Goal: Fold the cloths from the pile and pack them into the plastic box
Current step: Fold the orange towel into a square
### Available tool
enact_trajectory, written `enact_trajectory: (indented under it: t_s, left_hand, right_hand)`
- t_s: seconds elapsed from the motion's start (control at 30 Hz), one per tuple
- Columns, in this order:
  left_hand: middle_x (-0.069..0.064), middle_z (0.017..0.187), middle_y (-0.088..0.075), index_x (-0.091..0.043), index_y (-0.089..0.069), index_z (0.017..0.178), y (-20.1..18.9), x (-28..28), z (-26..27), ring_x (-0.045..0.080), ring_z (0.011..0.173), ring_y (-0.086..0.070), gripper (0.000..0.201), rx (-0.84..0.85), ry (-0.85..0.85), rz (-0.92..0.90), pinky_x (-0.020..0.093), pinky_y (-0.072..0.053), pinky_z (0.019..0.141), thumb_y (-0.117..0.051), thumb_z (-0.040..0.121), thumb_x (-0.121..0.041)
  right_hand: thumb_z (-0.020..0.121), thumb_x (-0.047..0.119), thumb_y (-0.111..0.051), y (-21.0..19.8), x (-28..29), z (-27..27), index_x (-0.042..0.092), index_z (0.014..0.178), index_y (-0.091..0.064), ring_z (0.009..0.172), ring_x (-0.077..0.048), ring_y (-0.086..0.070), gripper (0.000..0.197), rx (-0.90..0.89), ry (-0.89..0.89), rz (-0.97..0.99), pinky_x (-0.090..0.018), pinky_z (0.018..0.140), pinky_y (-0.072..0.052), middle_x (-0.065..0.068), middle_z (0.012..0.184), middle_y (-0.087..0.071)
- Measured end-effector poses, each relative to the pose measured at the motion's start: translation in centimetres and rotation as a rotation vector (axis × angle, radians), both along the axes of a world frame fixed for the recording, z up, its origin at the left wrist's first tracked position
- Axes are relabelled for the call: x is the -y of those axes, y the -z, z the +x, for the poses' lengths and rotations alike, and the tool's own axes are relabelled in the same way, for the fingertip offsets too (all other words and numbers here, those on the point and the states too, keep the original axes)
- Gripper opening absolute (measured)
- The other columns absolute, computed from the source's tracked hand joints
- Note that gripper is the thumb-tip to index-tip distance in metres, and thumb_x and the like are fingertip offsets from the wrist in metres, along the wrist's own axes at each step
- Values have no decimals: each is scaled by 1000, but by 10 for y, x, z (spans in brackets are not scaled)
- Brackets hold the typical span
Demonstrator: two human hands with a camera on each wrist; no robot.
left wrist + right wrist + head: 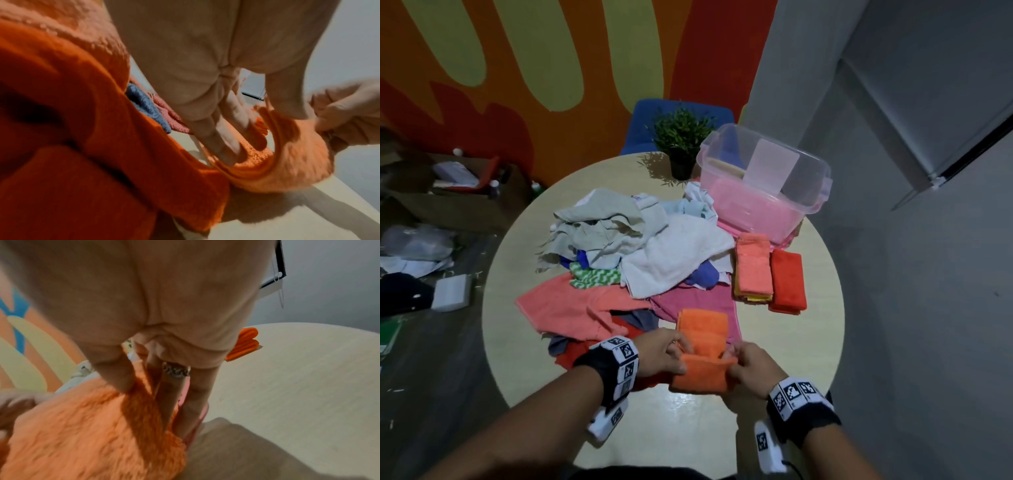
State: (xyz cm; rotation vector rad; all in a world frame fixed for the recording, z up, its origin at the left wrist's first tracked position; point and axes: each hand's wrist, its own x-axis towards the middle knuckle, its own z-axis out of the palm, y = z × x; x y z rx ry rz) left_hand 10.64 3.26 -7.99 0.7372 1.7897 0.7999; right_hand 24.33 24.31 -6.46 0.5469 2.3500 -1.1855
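Note:
An orange cloth lies at the near edge of the round table, its near end lifted and doubled over. My left hand pinches its left corner and my right hand pinches its right corner. In the left wrist view my fingers lie inside the orange cloth fold. The right wrist view has thumb and fingers around the fuzzy orange cloth. The loose pile fills the table's middle. The clear plastic box stands at the far right, pink cloth inside.
Folded coral and red cloths lie stacked right of the pile, before the box. A potted plant stands at the far edge with a blue chair behind. Cardboard boxes and clutter cover the floor to the left.

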Motion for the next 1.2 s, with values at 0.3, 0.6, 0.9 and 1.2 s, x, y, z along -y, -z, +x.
enact_trajectory:
  t_s: [0.3,0.6,0.9,1.2]
  left_hand:
    - [8,67,-60,-10,-49,71,25,-23,-12,9,49,-57,30,-172,-205,-111,24,-48,55,-61,96,-19]
    - [9,89,-64,-10,-54,81,35,-42,-19,26,88,-63,24,-378,-321,-335,29,-44,71,-60,96,-27]
    - [6,117,-65,-8,-61,115,45,-51,-11,27,107,-63,39,-287,-331,-269,35,-51,90,-64,89,-37]
    - [-4,90,-68,-25,-60,104,17,-51,1,18,87,-65,22,9,-513,44,29,-52,79,-60,82,-22]
  right_hand:
    - [79,-1,-70,11,-15,-48,24,118,-57,78,-17,-66,48,-137,299,-26,-32,76,-55,1,80,-67]
    - [81,13,-76,24,-14,-65,23,98,-57,77,-15,-63,28,-165,396,195,-14,63,-40,4,84,-65]
    - [90,35,-66,44,1,-52,13,103,-53,85,-22,-57,29,57,263,279,-26,71,-38,-6,97,-62]
    - [88,43,-70,40,-6,-35,19,120,-53,89,-8,-62,44,-57,379,-99,-21,77,-47,7,98,-65]
